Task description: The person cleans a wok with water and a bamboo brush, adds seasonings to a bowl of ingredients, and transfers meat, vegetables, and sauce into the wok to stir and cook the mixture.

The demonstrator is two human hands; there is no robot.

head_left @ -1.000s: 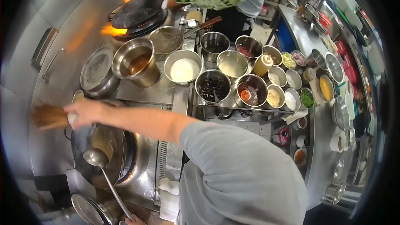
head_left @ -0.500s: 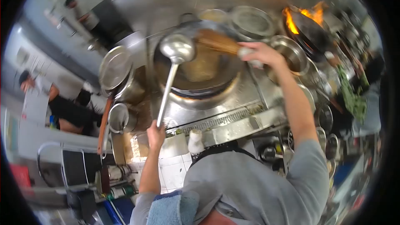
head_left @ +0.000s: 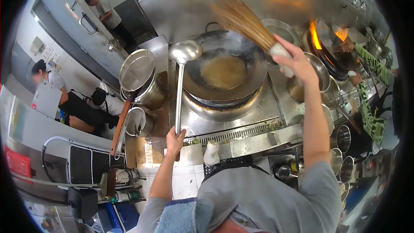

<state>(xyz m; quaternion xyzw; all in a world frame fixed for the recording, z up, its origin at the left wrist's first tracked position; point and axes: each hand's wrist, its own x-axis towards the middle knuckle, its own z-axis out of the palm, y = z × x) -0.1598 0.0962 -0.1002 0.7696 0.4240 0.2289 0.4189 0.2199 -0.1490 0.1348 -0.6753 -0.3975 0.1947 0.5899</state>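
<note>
Head view: a bundled brush (head_left: 246,22) is held up near the back edge of a wok (head_left: 255,67) with liquid (head_left: 223,72) pooled inside.
The right hand (head_left: 297,62) is closed round the brush's pale grip; the left hand (head_left: 175,141) grasps a ladle (head_left: 180,84) by its handle. The liquid is in, not emptied out; whether brushing is finished cannot be told. Steel worktop (head_left: 271,100) surrounds the burner.

1 ladle (head_left: 180,84), 1 bamboo brush (head_left: 252,23), 1 blue towel (head_left: 183,216)
</note>
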